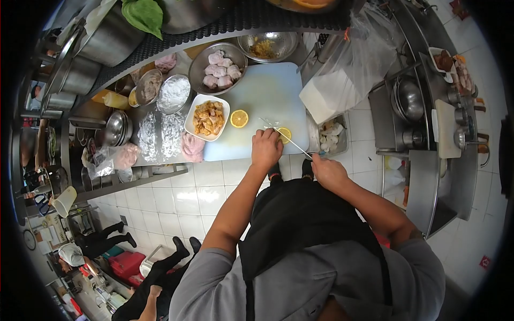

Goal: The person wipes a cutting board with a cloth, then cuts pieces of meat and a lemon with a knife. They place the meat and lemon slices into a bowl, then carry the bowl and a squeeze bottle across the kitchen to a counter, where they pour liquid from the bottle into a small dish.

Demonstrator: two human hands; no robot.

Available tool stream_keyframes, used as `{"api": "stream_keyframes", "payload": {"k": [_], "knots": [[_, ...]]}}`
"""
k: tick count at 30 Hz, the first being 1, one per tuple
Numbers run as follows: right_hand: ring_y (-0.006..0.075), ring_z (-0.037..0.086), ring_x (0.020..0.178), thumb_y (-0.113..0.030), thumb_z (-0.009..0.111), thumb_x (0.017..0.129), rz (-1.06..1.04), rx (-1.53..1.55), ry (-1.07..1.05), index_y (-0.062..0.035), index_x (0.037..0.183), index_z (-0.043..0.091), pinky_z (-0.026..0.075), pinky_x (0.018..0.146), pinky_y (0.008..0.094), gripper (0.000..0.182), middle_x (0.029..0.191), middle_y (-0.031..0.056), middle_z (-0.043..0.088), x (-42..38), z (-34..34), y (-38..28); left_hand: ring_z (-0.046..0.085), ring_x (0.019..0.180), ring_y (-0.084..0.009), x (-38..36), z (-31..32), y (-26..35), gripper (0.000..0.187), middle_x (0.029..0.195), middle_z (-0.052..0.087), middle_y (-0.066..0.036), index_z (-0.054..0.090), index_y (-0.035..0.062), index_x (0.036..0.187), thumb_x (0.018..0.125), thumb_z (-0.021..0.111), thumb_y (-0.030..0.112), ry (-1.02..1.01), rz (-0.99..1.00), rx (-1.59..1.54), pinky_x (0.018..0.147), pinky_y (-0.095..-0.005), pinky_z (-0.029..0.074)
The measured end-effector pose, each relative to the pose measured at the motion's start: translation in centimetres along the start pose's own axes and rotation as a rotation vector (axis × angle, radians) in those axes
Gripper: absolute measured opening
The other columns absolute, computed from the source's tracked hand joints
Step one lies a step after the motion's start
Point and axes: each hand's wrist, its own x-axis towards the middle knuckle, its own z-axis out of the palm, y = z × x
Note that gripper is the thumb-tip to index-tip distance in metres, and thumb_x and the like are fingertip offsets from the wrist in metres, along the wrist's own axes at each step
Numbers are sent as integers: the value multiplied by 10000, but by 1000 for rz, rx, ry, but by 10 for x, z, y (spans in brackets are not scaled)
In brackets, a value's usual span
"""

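My right hand (327,170) is closed round the handle of a knife (296,145), whose thin blade points up and left over the cutting board (267,88). My left hand (266,147) rests at the board's near edge with its fingers bent down beside the blade; what lies under the fingertips is hidden. Just right of those fingers lies a cut lemon half (284,135), partly behind the knife. Another lemon half (239,118), cut face up, sits farther left, next to a white square bowl (187,125) of orange-brown food pieces.
Behind the board stand a metal bowl of pale meat (198,80) and a colander (292,45). Foil-covered items (172,136) and a pink cloth (193,147) lie left. A metal bin (342,143) sits right. Other people are at lower left.
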Motion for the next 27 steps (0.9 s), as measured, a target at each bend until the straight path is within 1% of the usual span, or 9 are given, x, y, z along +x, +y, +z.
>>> {"api": "stream_keyframes", "payload": {"k": [3, 6, 10, 12, 15, 19, 22, 25, 27], "knots": [[455, 689, 759, -144, 453, 966, 25, 13, -33, 2, 1038, 499, 533, 708, 578, 169, 784, 252, 688, 23, 12, 0, 562, 1006, -292, -1, 3, 0, 249, 1090, 650, -59, 702, 86, 1023, 783, 690, 151, 15, 11, 20, 851, -442, 444], [459, 688, 782, -158, 443, 983, -25, 54, 9, 6, 1056, 500, 532, 722, 571, 187, 811, 262, 689, 53, 8, -15, 567, 1003, -303, -1, 4, 1, 255, 1073, 654, -83, 700, 89, 1027, 778, 686, 145, 33, -20, -29, 848, -460, 438], [464, 685, 795, -196, 456, 995, -64, 95, 25, 3, 1063, 500, 529, 730, 572, 214, 832, 271, 686, 82, -1, -30, 582, 1023, -335, 2, 9, 15, 268, 1055, 653, -131, 699, 83, 1033, 769, 668, 113, -65, -310, -50, 885, -475, 445], [465, 684, 793, -211, 479, 988, -40, 115, 37, 0, 1067, 492, 528, 728, 572, 226, 826, 270, 687, 69, -23, -39, 589, 1031, -352, 6, 6, 20, 255, 1031, 652, -155, 694, 69, 1019, 768, 655, 97, -76, -426, -69, 904, -482, 453], [470, 680, 784, -218, 528, 967, 30, 124, 118, -1, 1077, 476, 529, 721, 573, 249, 827, 266, 684, 58, -34, -36, 595, 1043, -359, 9, -3, 24, 218, 1044, 659, -169, 680, 46, 989, 778, 637, 83, -197, -495, -36, 908, -482, 476], [469, 672, 815, -187, 572, 946, 66, 107, 289, -4, 1086, 452, 534, 729, 568, 260, 904, 274, 659, 71, -13, -14, 634, 961, -395, 1, -3, 16, 183, 1004, 681, -209, 666, 29, 970, 803, 608, 78, -192, -407, -61, 861, -487, 512], [452, 654, 913, -167, 598, 934, 6, 115, 389, 2, 1123, 451, 539, 780, 537, 293, 1018, 268, 618, 95, 12, 0, 658, 894, -409, -2, -9, 8, 181, 947, 690, -221, 662, 25, 976, 815, 604, 84, -214, -382, -152, 837, -476, 527], [433, 620, 1032, -167, 612, 933, 6, 124, 271, 8, 1189, 438, 538, 835, 509, 355, 1086, 250, 592, 99, 2, -12, 671, 857, -394, -4, -18, 4, 209, 889, 690, -210, 655, 22, 1000, 809, 629, 102, -171, -410, -240, 818, -458, 532], [404, 599, 1049, -157, 627, 919, -8, 92, 313, -7, 1195, 471, 524, 841, 497, 351, 1073, 210, 592, 104, 9, -12, 678, 857, -374, 0, -31, 4, 241, 890, 691, -194, 649, 23, 1024, 794, 647, 96, -207, -475, -291, 805, -437, 537]]}}
